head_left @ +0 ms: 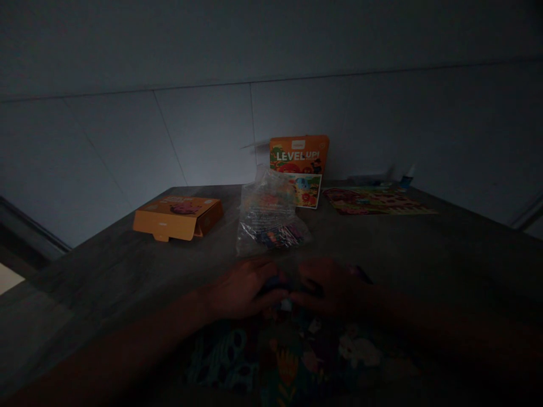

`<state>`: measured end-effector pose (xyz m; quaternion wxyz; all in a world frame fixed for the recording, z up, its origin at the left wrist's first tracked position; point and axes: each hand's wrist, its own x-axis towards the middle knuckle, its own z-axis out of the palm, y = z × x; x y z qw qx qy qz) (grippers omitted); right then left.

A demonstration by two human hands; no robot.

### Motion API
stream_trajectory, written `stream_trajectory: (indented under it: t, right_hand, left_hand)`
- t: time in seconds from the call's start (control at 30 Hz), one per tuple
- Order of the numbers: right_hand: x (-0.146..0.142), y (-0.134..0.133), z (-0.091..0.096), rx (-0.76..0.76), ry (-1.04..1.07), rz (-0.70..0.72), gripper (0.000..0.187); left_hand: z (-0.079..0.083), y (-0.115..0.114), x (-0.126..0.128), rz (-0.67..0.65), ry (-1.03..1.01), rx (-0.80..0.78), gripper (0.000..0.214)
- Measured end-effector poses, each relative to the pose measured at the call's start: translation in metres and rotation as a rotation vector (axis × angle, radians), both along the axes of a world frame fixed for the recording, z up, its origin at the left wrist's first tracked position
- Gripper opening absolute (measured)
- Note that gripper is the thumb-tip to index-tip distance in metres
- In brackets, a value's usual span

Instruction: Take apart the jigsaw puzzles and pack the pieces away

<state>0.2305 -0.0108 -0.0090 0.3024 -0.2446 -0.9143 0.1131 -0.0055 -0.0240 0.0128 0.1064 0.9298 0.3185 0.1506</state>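
The picture is dark, and my hands are a little blurred. My left hand (244,289) curls its fingers and thumb around a dark blue-purple puzzle piece (276,280). Close beside it, my right hand (331,285) is bent inward with thumb and fingers at the same piece; its exact grip is dim. Below both hands lies a colourful illustrated puzzle (286,362) with a yellow-orange flower, pale shapes and teal patterns. A small purple piece (360,274) shows just past the right hand's knuckles.
A clear plastic bag (265,212) with pieces in it lies beyond my hands. Behind it stand an orange "LEVEL UP!" box (299,148) and a picture card (311,189). An orange carton (169,217) is at left. A picture sheet (373,202) and small bottle (407,178) are at right.
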Motion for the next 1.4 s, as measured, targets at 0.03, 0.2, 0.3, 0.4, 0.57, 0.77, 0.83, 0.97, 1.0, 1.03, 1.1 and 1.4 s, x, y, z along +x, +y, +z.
stream_trajectory:
  t: [0.03,0.2,0.3,0.4,0.57,0.77,0.83,0.97,1.0,1.03,1.1,1.4]
  right_hand:
    - [0.0,0.0,0.001,0.014,0.022,-0.006,0.037]
    - [-0.001,0.0,0.006,0.075,0.116,-0.043,0.027]
    - [0.0,0.001,0.008,0.109,0.139,-0.067,0.026]
    - [0.002,0.002,0.006,0.123,0.145,-0.054,0.03]
    - [0.004,0.004,0.002,0.109,0.173,-0.054,0.022]
    - [-0.001,0.002,0.003,0.049,0.114,-0.035,0.019]
    - [-0.002,0.002,0.004,0.001,0.019,-0.013,0.026]
    - [-0.004,0.003,0.004,-0.001,-0.084,0.032,0.052]
    - [-0.004,0.004,0.004,0.01,-0.105,0.024,0.056]
    - [-0.004,0.004,0.004,0.028,-0.133,0.016,0.06]
    - [-0.004,0.004,0.005,0.083,-0.18,0.013,0.061]
    - [-0.004,0.002,0.005,0.322,-0.058,0.16,0.051]
  left_hand:
    - [-0.001,0.0,0.0,0.018,-0.02,0.001,0.023]
    - [-0.003,-0.001,-0.001,0.146,-0.179,0.087,0.027]
    - [-0.003,0.0,-0.002,0.216,-0.249,0.125,0.024]
    - [-0.002,0.0,0.0,0.151,-0.201,0.101,0.023]
    - [0.0,-0.003,0.005,-0.067,-0.088,0.075,0.027]
    - [0.0,-0.004,0.008,-0.128,-0.024,0.142,0.023]
    - [-0.001,-0.003,0.008,-0.133,-0.034,0.175,0.018]
    - [-0.002,-0.002,0.007,-0.147,-0.05,0.223,0.017]
    - [-0.003,-0.002,0.006,-0.147,-0.055,0.227,0.016]
    - [-0.003,-0.001,0.004,-0.146,-0.065,0.23,0.016]
    - [-0.003,0.0,0.001,-0.137,-0.098,0.236,0.014]
    - [-0.005,0.009,-0.001,0.123,-0.103,0.155,0.015]
